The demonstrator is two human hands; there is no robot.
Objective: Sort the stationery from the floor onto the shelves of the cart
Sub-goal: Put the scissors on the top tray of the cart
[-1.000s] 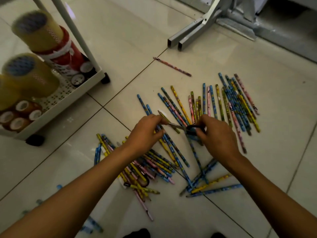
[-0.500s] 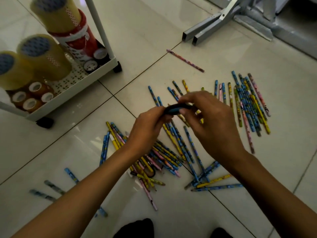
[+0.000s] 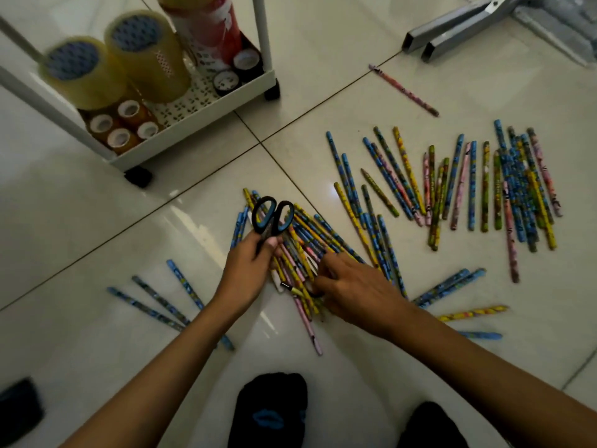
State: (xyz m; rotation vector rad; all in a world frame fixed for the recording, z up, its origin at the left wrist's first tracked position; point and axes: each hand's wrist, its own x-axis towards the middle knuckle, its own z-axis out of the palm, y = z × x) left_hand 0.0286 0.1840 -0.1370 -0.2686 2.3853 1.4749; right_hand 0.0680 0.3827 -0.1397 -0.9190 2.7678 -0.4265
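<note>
Both hands are at work over the nearest heap of patterned pencils (image 3: 310, 250). A pair of black-and-blue-handled scissors (image 3: 272, 218) is gripped by the left hand (image 3: 250, 270) around the closed blades, handles pointing up and away, held just above the heap. The right hand (image 3: 352, 286) is pressed down into the same heap with fingers curled among the pencils; whether anything is actually pinched there cannot be told, since the fingertips are hidden.

Little of the floor work appears done as yet. Beyond the near heap, a broad fan of blue, yellow, green and pink pencils (image 3: 468, 185) lies spread to the right, a few more blue ones (image 3: 168, 302) lie apart under the left forearm, several lie by the right forearm, and one pink pencil (image 3: 403, 90) rests alone farther off. All of these are judged to remain for sorting (the scissors would seem the next item bound for the cart).

On the bottom shelf of the white wheeled cart (image 3: 200, 119) tape is already gathered: two large clear rolls (image 3: 113, 56) standing on end, four small brown rolls (image 3: 124, 124) at the near corner, a red-and-white cylinder (image 3: 210, 27), and small dark rolls (image 3: 237, 71) beside it. No pencils or scissors are seen on that shelf.

Grey metal legs (image 3: 452, 30) lie at the far right.
</note>
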